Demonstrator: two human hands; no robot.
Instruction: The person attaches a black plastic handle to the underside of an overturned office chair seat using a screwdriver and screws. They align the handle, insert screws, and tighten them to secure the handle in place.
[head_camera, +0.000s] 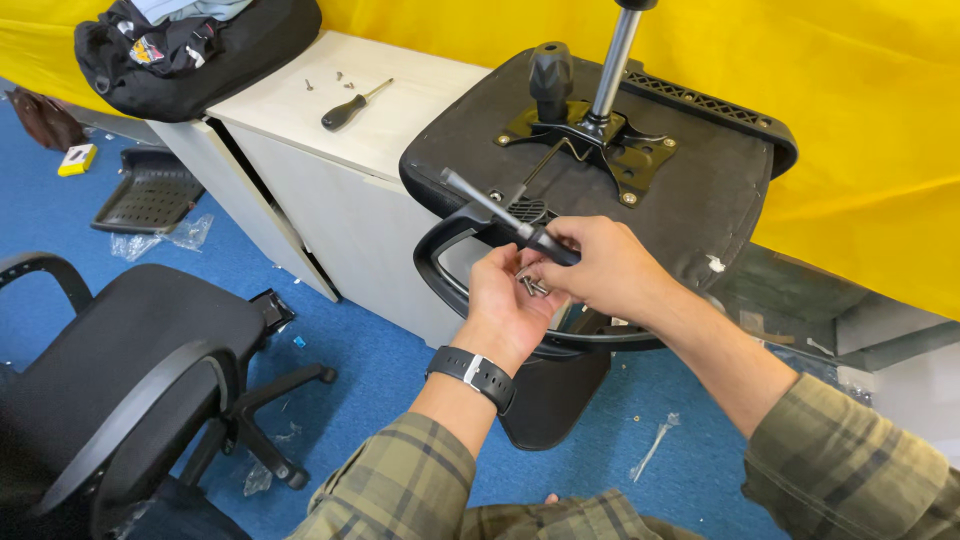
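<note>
My left hand (505, 305) is held palm up with several small metal screws (532, 286) lying in it. My right hand (600, 270) hovers over that palm, fingertips pinching at the screws, and it also grips a T-handle tool (495, 210) that points up to the left. Just behind both hands an upturned black office chair seat (690, 200) rests on a cabinet, its metal mechanism plate (600, 140) and gas-lift column (615, 60) sticking up. A black armrest loop (440, 270) hangs below the seat.
A pale cabinet (340, 140) carries a black-handled screwdriver (350, 105) and loose screws (340, 78). A black bag (200, 50) sits at its far end. Another black office chair (120, 380) stands on the blue carpet at left. A yellow sheet (860, 100) hangs behind.
</note>
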